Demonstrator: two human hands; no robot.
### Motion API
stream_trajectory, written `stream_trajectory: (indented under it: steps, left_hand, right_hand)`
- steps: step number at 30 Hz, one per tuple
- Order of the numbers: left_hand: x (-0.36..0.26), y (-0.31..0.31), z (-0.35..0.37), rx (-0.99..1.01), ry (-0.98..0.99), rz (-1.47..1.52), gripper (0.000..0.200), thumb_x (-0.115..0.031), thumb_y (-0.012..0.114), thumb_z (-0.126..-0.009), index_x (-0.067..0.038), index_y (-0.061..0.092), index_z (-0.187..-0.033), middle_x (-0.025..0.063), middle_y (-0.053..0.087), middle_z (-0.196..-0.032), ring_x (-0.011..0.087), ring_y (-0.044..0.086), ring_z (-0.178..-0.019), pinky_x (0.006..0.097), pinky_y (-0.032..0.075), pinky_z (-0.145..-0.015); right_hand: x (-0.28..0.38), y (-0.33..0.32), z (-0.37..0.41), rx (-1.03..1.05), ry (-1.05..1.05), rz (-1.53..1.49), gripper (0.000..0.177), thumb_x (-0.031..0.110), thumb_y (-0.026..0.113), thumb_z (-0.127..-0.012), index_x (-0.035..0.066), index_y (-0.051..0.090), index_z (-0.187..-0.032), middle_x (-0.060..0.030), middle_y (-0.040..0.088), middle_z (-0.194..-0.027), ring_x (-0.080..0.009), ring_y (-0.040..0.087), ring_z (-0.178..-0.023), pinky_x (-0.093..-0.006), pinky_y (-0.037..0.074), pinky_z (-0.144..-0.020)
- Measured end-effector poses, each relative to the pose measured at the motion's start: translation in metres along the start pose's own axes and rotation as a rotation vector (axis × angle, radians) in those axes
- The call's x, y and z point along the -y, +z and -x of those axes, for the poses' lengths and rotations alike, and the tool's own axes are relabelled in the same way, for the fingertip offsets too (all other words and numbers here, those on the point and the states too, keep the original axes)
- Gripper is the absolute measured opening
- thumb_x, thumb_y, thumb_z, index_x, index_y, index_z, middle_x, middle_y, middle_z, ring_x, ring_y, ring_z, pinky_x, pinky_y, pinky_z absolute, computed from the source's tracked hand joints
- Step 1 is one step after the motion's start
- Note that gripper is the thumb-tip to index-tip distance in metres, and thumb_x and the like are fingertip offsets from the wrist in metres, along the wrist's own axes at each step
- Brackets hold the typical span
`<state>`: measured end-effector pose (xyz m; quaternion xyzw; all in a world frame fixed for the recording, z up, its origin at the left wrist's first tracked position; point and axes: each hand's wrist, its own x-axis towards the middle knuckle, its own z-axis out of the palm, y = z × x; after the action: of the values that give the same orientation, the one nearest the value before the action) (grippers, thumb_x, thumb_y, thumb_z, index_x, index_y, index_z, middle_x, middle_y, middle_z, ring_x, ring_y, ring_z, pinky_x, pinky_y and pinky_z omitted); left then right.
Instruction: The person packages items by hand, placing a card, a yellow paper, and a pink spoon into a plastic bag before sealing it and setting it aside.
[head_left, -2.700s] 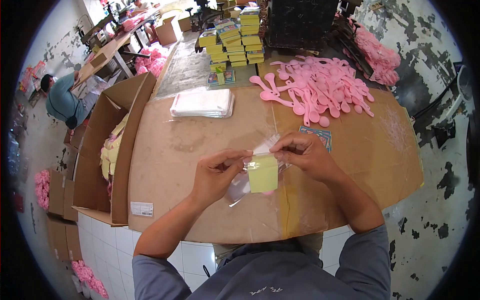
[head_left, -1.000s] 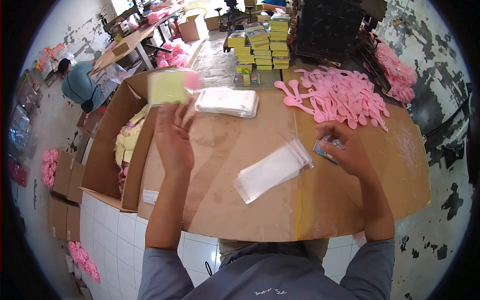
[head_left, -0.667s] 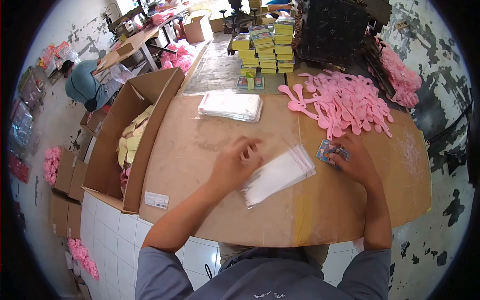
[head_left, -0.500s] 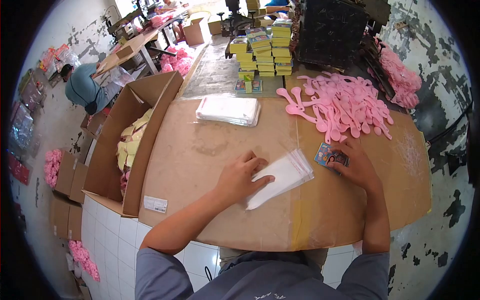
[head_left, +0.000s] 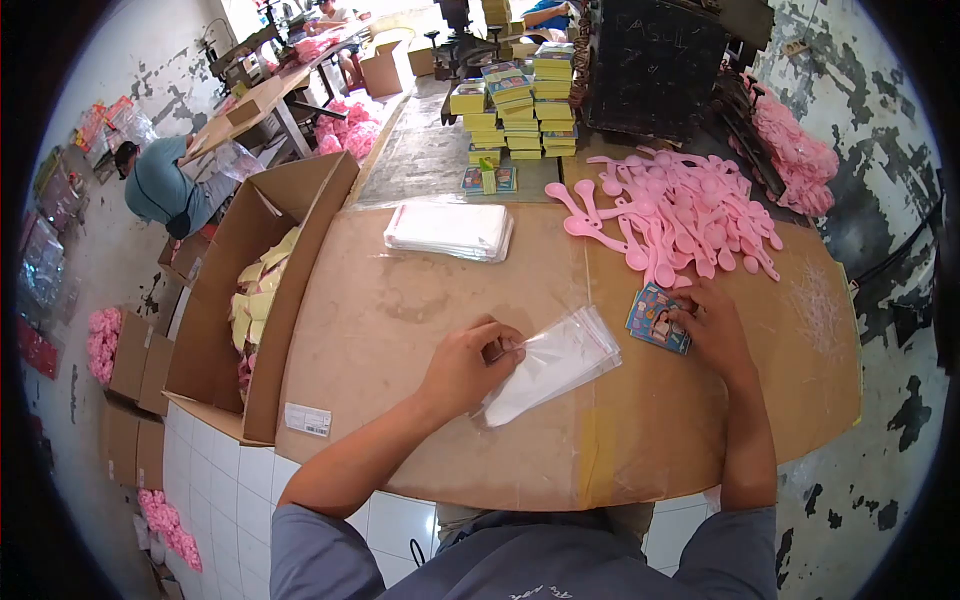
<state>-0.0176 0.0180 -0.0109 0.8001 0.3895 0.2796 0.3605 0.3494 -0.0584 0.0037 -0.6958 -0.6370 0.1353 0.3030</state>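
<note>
My left hand [head_left: 472,368] is closed in a pinch on the near-left part of a clear plastic bag [head_left: 570,350], the top one of a small fanned stack lying slanted on the cardboard-covered table. The bag's film is pulled up and creased at the fingertips. To the right, my right hand [head_left: 712,325] has its thumb and fingers closed on the right side of a colourful printed card [head_left: 655,318]. Another card's edge peeks out beneath it. Just beyond this hand spreads a heap of pink plastic measuring spoons [head_left: 690,215].
A thicker stack of clear bags [head_left: 448,230] lies farther back. Piles of yellow-edged cards [head_left: 515,110] stand behind it, beside a black machine [head_left: 650,75]. An open carton [head_left: 215,340] holding packed pieces stands at the left. A person [head_left: 165,185] bends over beyond it.
My left hand has gone from lying with fingers spread on the bags to pinching the top one, lifting its film. My right hand has shifted slightly, showing more of the card.
</note>
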Motion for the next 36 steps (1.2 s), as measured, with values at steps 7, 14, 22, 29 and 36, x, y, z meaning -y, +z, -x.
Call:
stream_trajectory:
  steps: [7,14,22,29,36]
  left_hand:
    - [0.01,-0.002,-0.002,-0.019,-0.056,0.337,0.009,-0.006,0.066,-0.094,0.001,0.065,-0.101,0.0086,0.071,-0.093,0.0141,0.068,-0.078,0.0297,0.055,-0.073]
    - [-0.002,-0.005,-0.003,0.127,-0.159,0.803,0.02,-0.009,0.058,-0.104,0.004,0.062,-0.12,0.0124,0.074,-0.097,0.0182,0.073,-0.085,0.029,0.058,-0.076]
    - [-0.006,0.009,0.005,0.256,-0.27,0.803,0.025,-0.016,0.064,-0.104,0.006,0.068,-0.114,0.015,0.076,-0.099,0.018,0.075,-0.086,0.0291,0.06,-0.077]
    - [-0.012,0.015,0.009,0.304,-0.26,0.641,0.023,-0.016,0.068,-0.101,0.006,0.072,-0.105,0.011,0.077,-0.093,0.0136,0.073,-0.084,0.0278,0.059,-0.077]
    - [-0.024,0.016,0.015,0.309,-0.07,0.346,0.02,-0.016,0.068,-0.102,0.002,0.074,-0.107,0.008,0.078,-0.092,0.0108,0.073,-0.083,0.0268,0.057,-0.072]
  right_hand:
    - [0.031,0.003,0.007,-0.121,-0.195,-0.24,0.023,0.002,0.069,-0.09,0.001,0.069,-0.113,-0.0095,0.061,-0.1,-0.021,0.063,-0.092,-0.0342,0.052,-0.081]
    - [0.06,0.046,0.026,0.129,-0.142,-0.483,0.022,0.003,0.068,-0.094,0.001,0.066,-0.116,-0.0092,0.068,-0.103,-0.0167,0.066,-0.094,-0.0313,0.053,-0.082]
    - [0.065,0.055,0.027,0.023,-0.129,-0.714,0.024,0.003,0.068,-0.098,-0.001,0.064,-0.121,-0.0061,0.07,-0.106,-0.0108,0.067,-0.095,-0.0258,0.053,-0.081]
    - [0.061,0.055,0.023,-0.087,-0.326,-0.526,0.021,0.0,0.071,-0.093,0.003,0.072,-0.113,-0.0071,0.067,-0.099,-0.0144,0.065,-0.084,-0.0269,0.051,-0.073]
    - [0.081,0.053,0.031,0.127,-0.441,-0.419,0.024,-0.001,0.07,-0.093,0.005,0.074,-0.115,-0.008,0.067,-0.098,-0.0148,0.065,-0.084,-0.0282,0.051,-0.071]
